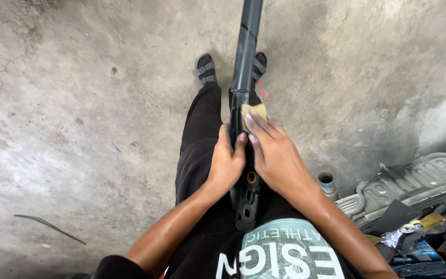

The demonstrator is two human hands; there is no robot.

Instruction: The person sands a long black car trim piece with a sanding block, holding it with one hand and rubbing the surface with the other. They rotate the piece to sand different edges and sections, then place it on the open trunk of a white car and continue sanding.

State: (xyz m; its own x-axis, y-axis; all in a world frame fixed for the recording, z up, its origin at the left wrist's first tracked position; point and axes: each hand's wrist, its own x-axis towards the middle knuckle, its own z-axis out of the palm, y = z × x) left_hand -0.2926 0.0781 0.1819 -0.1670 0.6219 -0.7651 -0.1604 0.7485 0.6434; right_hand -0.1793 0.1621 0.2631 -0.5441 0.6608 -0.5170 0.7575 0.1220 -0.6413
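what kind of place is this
Probably a vehicle repair or body workshop. The floor is bare, stained concrete; a grey ribbed metal part lies at the right beside rags and scraps; and the right hand presses sandpaper on a long dark plastic part, which the left hand steadies.

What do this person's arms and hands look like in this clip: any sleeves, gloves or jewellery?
Both hands are bare: the left hand and right hand have no gloves, and no rings or watch are visible. The forearms are uncovered and look slightly shiny. A black sleeve ends near the left elbow; the right sleeve is out of view.
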